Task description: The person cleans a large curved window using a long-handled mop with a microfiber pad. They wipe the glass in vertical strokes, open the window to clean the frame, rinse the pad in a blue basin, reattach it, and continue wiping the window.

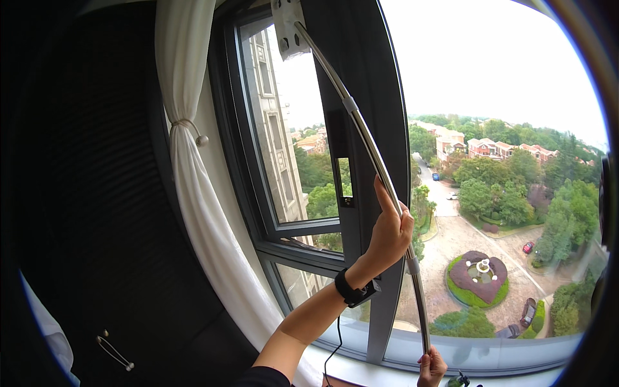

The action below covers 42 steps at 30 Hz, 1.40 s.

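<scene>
A flat mop with a long silver telescopic pole [366,137] slants up across the window. Its white head [289,31], marked with dark patches, is up against the top of the dark window frame and is partly cut off by the picture's edge. My left hand [389,227] is wrapped round the middle of the pole, with one finger laid along it. A black strap with a small device [353,288] circles my left wrist, and a cable hangs from it. Lower down, my right hand [432,367] grips the pole near its bottom end.
A white curtain [201,200], tied back with a beaded cord [191,127], hangs left of the window. An opened casement [284,229] with a latch plate [345,177] stands beside the large pane. Small dark objects [459,379] sit on the sill. Outside lie trees, houses and a round flowerbed.
</scene>
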Available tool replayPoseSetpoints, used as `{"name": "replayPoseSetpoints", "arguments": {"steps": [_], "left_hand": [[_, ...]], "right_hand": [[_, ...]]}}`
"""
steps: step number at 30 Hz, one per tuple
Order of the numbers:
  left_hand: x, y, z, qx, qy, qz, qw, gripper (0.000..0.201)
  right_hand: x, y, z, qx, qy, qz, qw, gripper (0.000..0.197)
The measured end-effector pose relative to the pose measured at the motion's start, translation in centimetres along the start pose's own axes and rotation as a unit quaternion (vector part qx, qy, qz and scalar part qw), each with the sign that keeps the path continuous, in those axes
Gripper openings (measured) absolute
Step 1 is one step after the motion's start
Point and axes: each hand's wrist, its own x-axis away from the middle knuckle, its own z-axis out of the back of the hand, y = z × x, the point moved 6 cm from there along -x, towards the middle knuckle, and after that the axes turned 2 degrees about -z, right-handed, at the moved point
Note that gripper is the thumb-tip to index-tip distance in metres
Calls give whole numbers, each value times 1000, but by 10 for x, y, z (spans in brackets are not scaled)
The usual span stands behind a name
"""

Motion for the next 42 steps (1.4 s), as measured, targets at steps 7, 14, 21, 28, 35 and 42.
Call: {"name": "replayPoseSetpoints", "arguments": {"steps": [7, 14, 21, 28, 35, 42], "left_hand": [[12, 1, -9, 15, 3, 15, 1000, 91], [69, -10, -16, 7, -4, 53, 999, 87], [168, -25, -41, 16, -26, 129, 991, 86], [252, -28, -71, -1, -47, 188, 981, 89], [190, -26, -48, 12, -17, 142, 990, 84], [52, -30, 9, -23, 6, 26, 999, 85]], "right_hand": [[6, -13, 17, 36, 5, 15, 999, 18], [41, 33, 14, 13, -6, 10, 1000, 15], [110, 106, 36, 124, -50, -1, 991, 25], [159, 169, 58, 167, -50, -86, 981, 25], [132, 153, 42, 151, -24, -47, 987, 25], [29, 43, -33, 102, -18, 12, 995, 25]]}}
